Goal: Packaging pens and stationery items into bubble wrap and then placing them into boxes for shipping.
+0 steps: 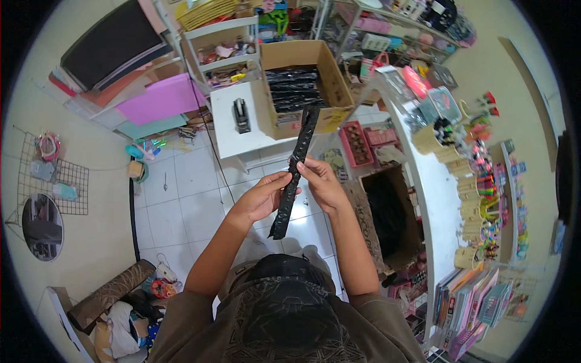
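Observation:
A long narrow roll of shiny black plastic (290,186) is held between both hands over the tiled floor. My left hand (268,193) pinches its left side near the middle, thumb on top. On its right side, slightly higher, my right hand (322,181) grips with thumb and fingers. The roll's upper end overlaps the view of an open cardboard box (336,84), which holds several black plastic-wrapped bundles (295,88). That box sits on a small white table (227,109), beside a black tape dispenser (241,115).
To the right stands another open cardboard box (411,204) with dark contents, next to a long white counter (426,195) carrying woven baskets and small goods. A spoon (165,181) lies on the floor tiles. At lower left is a brown roll (111,295) beside a heap of bags.

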Demonstrator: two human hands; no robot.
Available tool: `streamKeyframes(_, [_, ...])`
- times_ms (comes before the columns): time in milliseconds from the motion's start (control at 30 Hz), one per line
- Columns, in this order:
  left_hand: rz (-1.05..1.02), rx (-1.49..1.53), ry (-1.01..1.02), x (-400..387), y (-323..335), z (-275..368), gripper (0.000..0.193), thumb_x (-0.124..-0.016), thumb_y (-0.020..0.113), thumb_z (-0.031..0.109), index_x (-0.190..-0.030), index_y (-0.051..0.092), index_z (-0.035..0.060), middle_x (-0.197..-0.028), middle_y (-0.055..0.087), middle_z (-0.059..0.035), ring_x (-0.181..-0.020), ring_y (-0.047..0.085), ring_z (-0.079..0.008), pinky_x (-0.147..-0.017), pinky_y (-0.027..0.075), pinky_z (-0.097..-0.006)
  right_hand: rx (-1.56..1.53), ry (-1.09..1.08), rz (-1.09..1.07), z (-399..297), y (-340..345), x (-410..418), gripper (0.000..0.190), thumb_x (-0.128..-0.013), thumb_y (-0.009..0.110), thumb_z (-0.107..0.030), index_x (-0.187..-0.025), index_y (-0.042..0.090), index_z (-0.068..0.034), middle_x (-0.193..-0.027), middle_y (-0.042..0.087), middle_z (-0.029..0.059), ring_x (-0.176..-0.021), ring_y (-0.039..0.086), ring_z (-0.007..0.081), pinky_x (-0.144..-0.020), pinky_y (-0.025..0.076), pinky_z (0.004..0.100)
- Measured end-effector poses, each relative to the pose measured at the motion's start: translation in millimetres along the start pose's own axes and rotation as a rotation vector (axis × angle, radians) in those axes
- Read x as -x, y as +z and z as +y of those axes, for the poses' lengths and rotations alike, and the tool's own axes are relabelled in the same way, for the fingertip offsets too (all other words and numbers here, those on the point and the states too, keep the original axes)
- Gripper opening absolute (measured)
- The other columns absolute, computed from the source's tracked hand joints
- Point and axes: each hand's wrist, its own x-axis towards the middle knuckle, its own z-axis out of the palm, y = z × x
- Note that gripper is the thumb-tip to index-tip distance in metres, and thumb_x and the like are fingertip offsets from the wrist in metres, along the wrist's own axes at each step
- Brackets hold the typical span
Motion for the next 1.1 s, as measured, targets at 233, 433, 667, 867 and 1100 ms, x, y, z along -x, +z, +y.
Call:
streamKeyframes(233, [0.163,0.096,-0.035,30.3,-87.6,56.5,0.031,-0.111,0.072,0.031,-0.135,0.068,0.0127,-0.129,0.075,-0.0031,-0.112,0.075,-0.0212,-0.096,0.063,-0.0402,-0.167,0.171,-0.194,61.2,52.1,-98.4,0.030,-0.112,0.069,-0.023,-0.131,0.075,-0.001,-0.112,0.075,-0.0001,-0.105,0.063,0.0094,-0.095,0.051,0.0322])
streamKeyframes(433, [0.194,0.183,0.076,12.3,-142.9,81.5,0.028,-0.110,0.073,0.030,-0.133,0.070,0.0129,-0.119,0.075,-0.0016,-0.110,0.075,-0.0193,-0.096,0.063,-0.0379,-0.318,0.293,-0.206,105.0,59.9,-162.1,0.034,-0.113,0.068,-0.024,-0.136,0.075,0.000,-0.123,0.079,0.0051,-0.112,0.067,0.0127,-0.104,0.051,0.0326])
streamKeyframes(667, [0.552,0.113,0.236,-36.7,-202.6,99.2,0.021,-0.109,0.074,0.022,-0.123,0.075,0.0059,-0.105,0.077,-0.0051,-0.095,0.074,-0.0156,-0.087,0.061,-0.0315,-0.029,0.385,0.070,149.8,34.9,-249.5,0.032,-0.109,0.074,-0.026,-0.132,0.080,-0.005,-0.116,0.080,0.0013,-0.107,0.068,0.0096,-0.099,0.049,0.0280])
streamKeyframes(867, [0.849,0.144,0.305,-95.1,-266.5,97.1,0.023,-0.101,0.082,0.007,-0.122,0.076,-0.0023,-0.109,0.079,-0.0120,-0.098,0.078,-0.0195,-0.088,0.064,-0.0307,0.429,0.235,0.276,265.5,-35.4,-319.7,0.025,-0.099,0.084,-0.020,-0.115,0.083,-0.001,-0.100,0.076,0.0053,-0.090,0.071,0.0138,-0.082,0.054,0.0288])
streamKeyframes(1100, [0.961,0.103,0.369,-108.9,-315.9,87.1,0.017,-0.098,0.084,0.001,-0.114,0.081,-0.0028,-0.106,0.081,-0.0121,-0.095,0.078,-0.0184,-0.087,0.064,-0.0307,0.707,0.137,0.297,273.4,-25.9,-348.0,0.027,-0.091,0.091,-0.022,-0.103,0.085,0.001,-0.095,0.072,0.0121,-0.080,0.071,0.0209,-0.074,0.057,0.0340])
